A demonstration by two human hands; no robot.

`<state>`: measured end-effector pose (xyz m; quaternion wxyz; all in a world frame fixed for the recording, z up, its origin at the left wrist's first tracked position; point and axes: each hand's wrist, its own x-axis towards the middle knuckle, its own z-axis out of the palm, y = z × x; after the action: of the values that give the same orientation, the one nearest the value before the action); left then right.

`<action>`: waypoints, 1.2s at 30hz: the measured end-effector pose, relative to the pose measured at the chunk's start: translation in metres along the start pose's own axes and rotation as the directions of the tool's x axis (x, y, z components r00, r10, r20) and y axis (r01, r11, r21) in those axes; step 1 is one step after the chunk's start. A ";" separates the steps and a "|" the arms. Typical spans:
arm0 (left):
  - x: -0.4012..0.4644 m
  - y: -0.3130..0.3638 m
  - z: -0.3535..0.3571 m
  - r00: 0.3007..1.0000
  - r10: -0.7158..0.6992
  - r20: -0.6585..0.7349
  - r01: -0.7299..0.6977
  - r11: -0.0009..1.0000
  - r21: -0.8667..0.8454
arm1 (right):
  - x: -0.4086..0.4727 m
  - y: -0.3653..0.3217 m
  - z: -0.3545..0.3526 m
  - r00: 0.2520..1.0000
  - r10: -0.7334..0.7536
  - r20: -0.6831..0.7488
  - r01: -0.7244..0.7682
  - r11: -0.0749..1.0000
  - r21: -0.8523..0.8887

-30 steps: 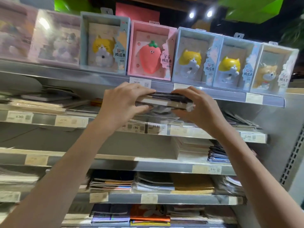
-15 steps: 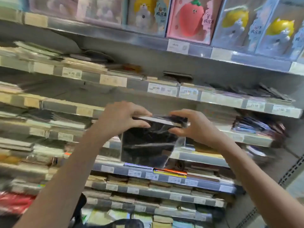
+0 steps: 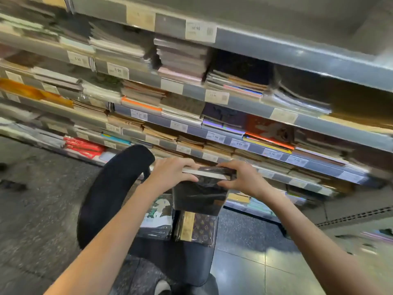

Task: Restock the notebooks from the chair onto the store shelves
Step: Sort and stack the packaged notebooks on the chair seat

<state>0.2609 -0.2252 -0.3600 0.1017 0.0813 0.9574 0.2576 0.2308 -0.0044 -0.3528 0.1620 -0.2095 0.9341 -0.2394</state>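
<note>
Both my hands hold a stack of black plastic-wrapped notebooks (image 3: 200, 196) by its top edge, in front of the lower shelves. My left hand (image 3: 172, 172) grips the left end and my right hand (image 3: 240, 177) grips the right end. The stack hangs just above a dark chair (image 3: 110, 194), whose seat carries a brown patterned notebook (image 3: 197, 228) and a white and green notebook pile (image 3: 157, 216). The store shelves (image 3: 276, 50) fill the upper view, packed with stacked notebooks.
Price tags line the grey shelf fronts. A red packet pile (image 3: 83, 145) lies low at the left. Dark speckled floor (image 3: 36, 199) spreads to the left of the chair and glossy tiles (image 3: 255, 262) to its right. The picture is motion-blurred.
My view has tilted down from the top shelves with boxed toy notebooks to the lower shelves and chair. Both hands came down with the black stack, still gripping it.
</note>
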 end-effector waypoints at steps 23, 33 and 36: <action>0.036 -0.085 0.156 0.986 -0.130 0.105 0.128 0.991 0.023 | 0.041 0.106 0.159 0.994 0.065 0.083 -0.078 0.985 0.155; 0.029 -0.117 0.172 0.981 -0.179 0.075 0.180 0.984 -0.005 | 0.050 0.112 0.175 0.948 0.099 0.304 -0.252 0.815 0.522; 0.028 -0.119 0.171 0.983 -0.141 0.118 0.139 0.990 0.029 | 0.044 0.123 0.184 0.915 0.085 0.394 -0.322 0.744 0.586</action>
<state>0.2623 -0.2398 -0.5699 0.1760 0.0303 0.9556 0.2344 0.2287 0.0039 -0.5780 0.4087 -0.0752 0.7706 -0.4832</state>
